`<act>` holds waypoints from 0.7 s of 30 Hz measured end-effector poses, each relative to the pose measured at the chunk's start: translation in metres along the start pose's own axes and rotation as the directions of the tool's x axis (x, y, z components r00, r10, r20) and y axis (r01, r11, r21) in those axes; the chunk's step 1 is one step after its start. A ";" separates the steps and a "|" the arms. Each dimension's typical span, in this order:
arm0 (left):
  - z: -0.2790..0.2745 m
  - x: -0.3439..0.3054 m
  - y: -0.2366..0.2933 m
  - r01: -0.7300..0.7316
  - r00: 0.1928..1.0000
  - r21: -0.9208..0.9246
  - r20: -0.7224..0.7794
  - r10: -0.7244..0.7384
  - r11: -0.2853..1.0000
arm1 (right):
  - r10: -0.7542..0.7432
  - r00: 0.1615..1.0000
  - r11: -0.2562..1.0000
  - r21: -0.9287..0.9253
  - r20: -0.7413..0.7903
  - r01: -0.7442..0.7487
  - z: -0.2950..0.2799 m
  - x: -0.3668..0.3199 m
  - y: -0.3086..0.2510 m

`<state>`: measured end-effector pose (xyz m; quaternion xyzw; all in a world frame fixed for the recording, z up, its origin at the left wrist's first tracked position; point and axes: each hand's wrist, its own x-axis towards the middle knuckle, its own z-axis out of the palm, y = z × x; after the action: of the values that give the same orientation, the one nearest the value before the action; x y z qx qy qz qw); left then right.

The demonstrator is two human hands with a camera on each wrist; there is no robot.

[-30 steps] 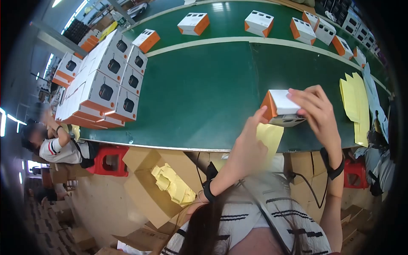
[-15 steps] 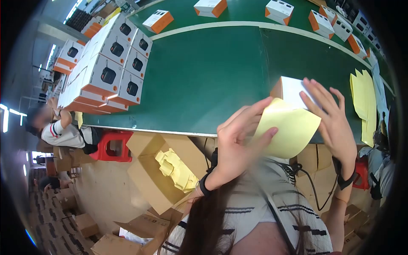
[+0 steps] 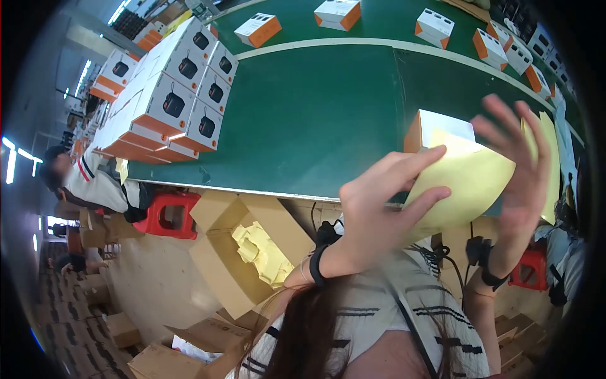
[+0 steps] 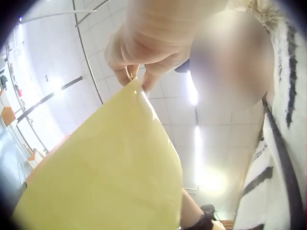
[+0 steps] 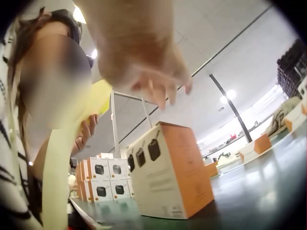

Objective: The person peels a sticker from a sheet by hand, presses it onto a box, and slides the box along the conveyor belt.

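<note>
My left hand (image 3: 379, 205) pinches a yellow sheet of paper (image 3: 470, 189) by its edge between thumb and fingers. In the left wrist view the sheet (image 4: 120, 167) hangs in a curve from the fingertips. Behind it, a white and orange box (image 3: 445, 123) stands on the green table, its front partly covered by the sheet in the head view. From the right wrist view, the box (image 5: 165, 175) shows dark device pictures on its white side. My right hand (image 3: 521, 158), blurred, is raised right of the box with fingers spread, holding nothing.
Stacked white and orange boxes (image 3: 170, 95) fill the table's left end. Several similar boxes (image 3: 338, 14) stand along the far strip. More yellow sheets (image 3: 548, 167) lie at the right. Below the table edge, an open carton (image 3: 221, 252) holds crumpled yellow paper. Another person (image 3: 95, 180) sits at left.
My left hand has lifted the yellow sheet from below the box and moved it right, in front of the box. My right hand has left the box and moved right, fingers spreading.
</note>
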<state>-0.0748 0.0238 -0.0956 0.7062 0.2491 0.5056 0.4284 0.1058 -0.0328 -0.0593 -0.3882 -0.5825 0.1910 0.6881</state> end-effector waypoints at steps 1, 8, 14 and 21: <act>0.000 0.000 -0.001 0.001 1.000 -0.001 0.010 -0.001 1.000 | 0.013 0.998 0.968 -0.252 0.056 0.001 0.013 -0.007 -0.004; -0.004 0.008 -0.005 -0.145 0.985 -0.050 0.087 0.149 0.988 | 0.214 0.968 0.930 -0.331 0.131 -0.161 0.004 -0.011 0.005; -0.002 0.003 -0.008 -0.255 0.965 0.091 0.089 0.247 0.963 | 0.219 0.976 0.864 -0.466 0.007 -0.191 0.012 -0.014 -0.007; 0.003 0.000 -0.008 -0.256 0.966 0.042 0.057 0.254 0.966 | -0.070 0.992 0.662 -0.739 0.101 0.122 0.020 -0.036 -0.013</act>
<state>-0.0717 0.0269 -0.1028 0.7554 0.1575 0.5321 0.3485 0.0758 -0.0607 -0.0729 -0.5974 -0.6508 -0.0875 0.4602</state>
